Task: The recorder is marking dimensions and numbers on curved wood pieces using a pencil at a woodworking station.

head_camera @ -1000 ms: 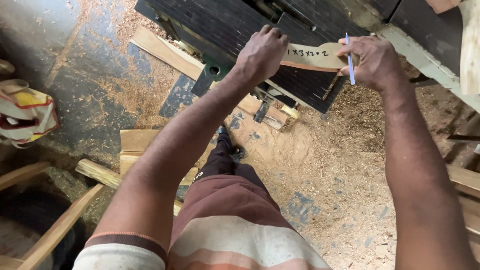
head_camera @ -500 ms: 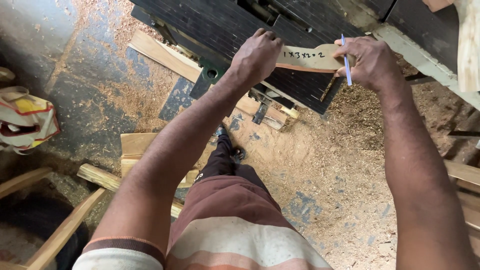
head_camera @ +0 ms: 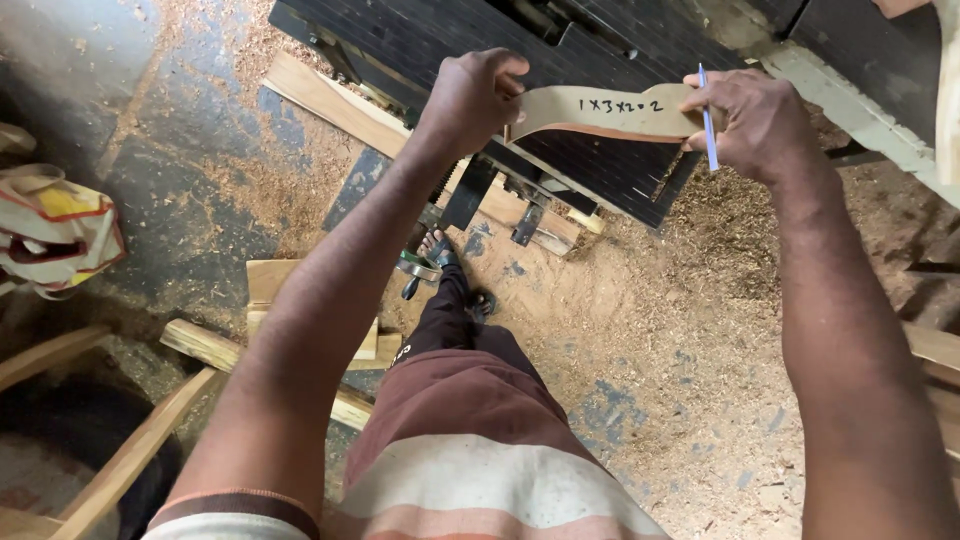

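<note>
- Head view, looking down: I see my left hand [head_camera: 472, 97] and my right hand [head_camera: 752, 122] holding a thin, curved strip of pale wood [head_camera: 600, 110] between them, raised in front of a dark ribbed machine [head_camera: 450, 35].
- My left-hand fingers are curled together and pinched on the strip's left end, where the wood bends downward.
- My right-hand fingers are closed over the strip's right end; the same hand also grips a blue pen [head_camera: 706, 118], which stands nearly upright against the knuckles.
- Handwritten marks in dark ink run along the strip's upper face, between the two hands.
- Below the strip, a long pale plank [head_camera: 340, 105] lies slanted on the floor beside the machine's base.
- Sawdust [head_camera: 640, 300] covers much of the concrete floor, thickest under the right forearm.
- My leg in dark trousers [head_camera: 445, 320] reaches toward the machine, with my foot near a small metal part that I cannot make out clearly.
- Offcuts of wood [head_camera: 215, 345] lie on the floor to the left, under my left forearm.
- A crumpled bag in white, red and yellow [head_camera: 55, 230] sits at the far left edge, well apart from both hands.
</note>
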